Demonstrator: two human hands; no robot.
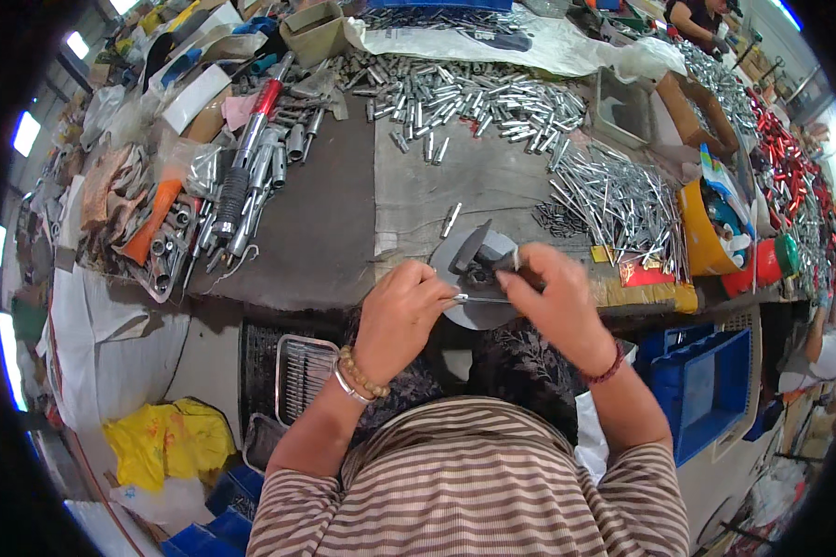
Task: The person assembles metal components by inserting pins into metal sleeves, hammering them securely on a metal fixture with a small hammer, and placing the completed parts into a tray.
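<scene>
My left hand (pixel 400 311) pinches a small silver metal tube (pixel 461 298) between thumb and fingers. A thin metal rod (pixel 488 300) runs from that tube towards my right hand. My right hand (pixel 559 302), slightly blurred, has its fingers curled in beside a dark metal fixture (pixel 474 263); what sits between them is hidden. Under the fixture lies a round grey plate (pixel 455 252) at the bench's front edge. One loose silver tube (pixel 451 220) rests just beyond the plate.
Many silver tubes (pixel 492 102) are heaped at the back, with thin rods (pixel 613 200) piled on the right. A yellow container (pixel 704 227) stands beyond them. Tools and an orange-handled item (pixel 153 223) crowd the left. Below right is a blue crate (pixel 706 395).
</scene>
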